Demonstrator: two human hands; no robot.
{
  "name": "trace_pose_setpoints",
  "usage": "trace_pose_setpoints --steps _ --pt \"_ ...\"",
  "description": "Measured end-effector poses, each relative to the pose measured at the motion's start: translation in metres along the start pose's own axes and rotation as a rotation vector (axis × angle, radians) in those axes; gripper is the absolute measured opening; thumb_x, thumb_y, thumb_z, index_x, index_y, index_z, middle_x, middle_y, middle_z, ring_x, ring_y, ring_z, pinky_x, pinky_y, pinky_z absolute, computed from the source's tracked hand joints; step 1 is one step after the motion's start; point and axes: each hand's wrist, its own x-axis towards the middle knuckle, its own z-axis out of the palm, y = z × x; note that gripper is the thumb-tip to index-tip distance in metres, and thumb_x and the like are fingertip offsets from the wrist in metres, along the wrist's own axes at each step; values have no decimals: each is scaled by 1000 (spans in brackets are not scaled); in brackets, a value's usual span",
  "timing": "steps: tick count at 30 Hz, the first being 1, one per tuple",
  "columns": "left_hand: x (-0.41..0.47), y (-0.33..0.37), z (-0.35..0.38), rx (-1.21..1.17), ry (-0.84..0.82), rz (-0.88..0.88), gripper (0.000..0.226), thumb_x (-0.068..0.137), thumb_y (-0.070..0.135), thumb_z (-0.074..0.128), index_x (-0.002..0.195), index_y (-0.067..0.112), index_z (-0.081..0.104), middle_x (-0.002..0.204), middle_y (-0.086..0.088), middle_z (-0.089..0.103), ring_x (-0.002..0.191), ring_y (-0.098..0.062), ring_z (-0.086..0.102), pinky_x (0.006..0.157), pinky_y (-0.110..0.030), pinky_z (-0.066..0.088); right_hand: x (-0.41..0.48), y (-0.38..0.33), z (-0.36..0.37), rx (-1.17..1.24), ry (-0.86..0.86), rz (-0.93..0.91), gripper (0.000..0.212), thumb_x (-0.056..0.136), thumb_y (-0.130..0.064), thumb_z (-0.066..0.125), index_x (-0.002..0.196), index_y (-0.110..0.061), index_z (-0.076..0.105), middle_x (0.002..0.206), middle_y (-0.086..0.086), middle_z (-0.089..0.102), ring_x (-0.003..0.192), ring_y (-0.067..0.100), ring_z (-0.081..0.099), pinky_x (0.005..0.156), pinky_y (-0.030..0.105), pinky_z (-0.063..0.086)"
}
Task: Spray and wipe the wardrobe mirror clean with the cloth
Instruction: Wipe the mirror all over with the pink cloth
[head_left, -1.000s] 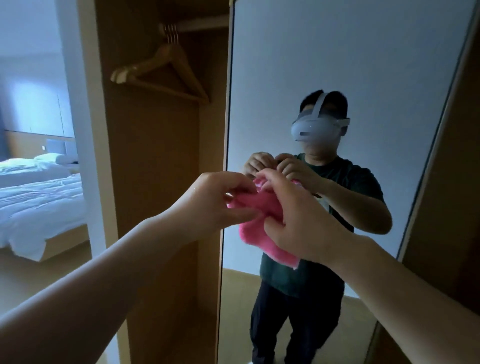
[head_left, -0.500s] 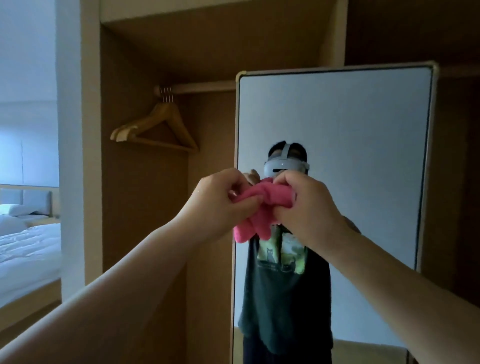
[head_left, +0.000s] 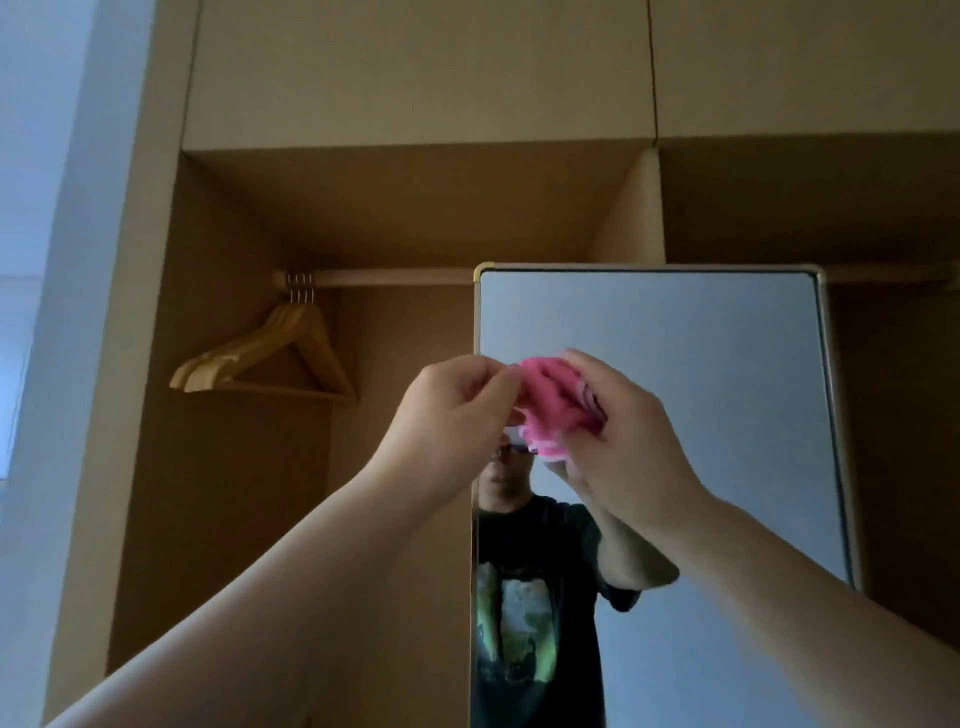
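A tall wardrobe mirror (head_left: 675, 332) with a thin gold frame stands in front of me, its top edge just under the hanging rail. A bunched pink cloth (head_left: 553, 400) is held up before the mirror's upper left part. My left hand (head_left: 457, 415) pinches the cloth's left edge, and my right hand (head_left: 623, 441) grips its right side. Whether the cloth touches the glass is unclear. No spray bottle is in view. My reflection shows below the hands.
Several wooden hangers (head_left: 270, 358) hang from the rail (head_left: 384, 278) in the open wardrobe bay left of the mirror. Closed upper cabinet doors (head_left: 415, 73) run above. A white wall (head_left: 47, 208) borders the wardrobe on the left.
The view has tilted upward, so the bed has left the view and the mirror's top came in. Both hands rose with the cloth towards the mirror's upper part, bunching it tighter.
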Motion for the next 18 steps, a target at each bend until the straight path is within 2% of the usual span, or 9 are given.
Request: trace_pose_setpoints --steps 3,4,6,9,11,13,15,16,18 --pt "16 -13 -10 240 160 44 14 90 26 59 81 27 69 70 9 68 66 -5 66 57 -22 54 42 -5 -24 -87 18 -107 30 86 -5 67 114 -13 63 97 -10 66 91 1 64 73 13 52" --pt "20 -19 -13 321 188 39 10 89 24 60 84 27 67 72 11 67 68 -4 64 57 -19 51 58 -8 -32 -109 7 -156 27 85 -1 66 109 -13 65 94 -10 67 88 1 64 70 12 50" --pt "29 -30 -14 434 197 23 8 89 20 60 94 24 65 83 11 65 77 -8 63 63 -22 52 94 -16 -45 -199 -50 -241 26 85 5 60 99 -16 65 88 -6 65 84 5 63 67 17 48" --pt "39 -38 -10 492 187 16 29 91 13 58 119 17 60 102 5 63 92 -14 60 80 -30 54 146 -24 -53 -342 -127 -293 23 84 8 56 93 -10 66 88 1 65 86 13 61 73 31 52" --pt "45 -40 -7 525 195 35 39 92 10 56 131 13 54 107 5 59 95 -12 56 83 -26 50 172 -28 -52 -419 -177 -300 20 81 11 53 87 -4 64 85 7 65 84 19 60 75 36 52" --pt "49 -41 -3 539 183 39 40 92 6 55 132 9 52 95 10 55 87 -9 55 76 -20 49 189 -28 -48 -465 -230 -263 23 79 12 50 86 -3 65 85 9 66 85 22 61 69 32 50" --pt "51 -42 1 536 164 29 35 92 4 54 127 10 53 83 17 52 77 -6 56 70 -18 51 199 -25 -44 -488 -283 -217 31 80 13 49 79 -12 67 83 6 65 82 22 62 59 26 46" --pt "51 -42 3 518 146 18 36 92 4 54 127 11 53 84 16 54 78 -6 58 70 -20 53 202 -23 -42 -494 -302 -206 35 81 12 48 76 -18 66 83 4 64 82 22 62 57 26 46" --pt "52 -42 7 492 110 9 41 91 5 55 131 15 51 96 8 63 89 -15 64 79 -28 56 205 -18 -38 -522 -316 -201 38 82 11 48 79 -22 66 91 6 65 87 24 62 67 32 54"
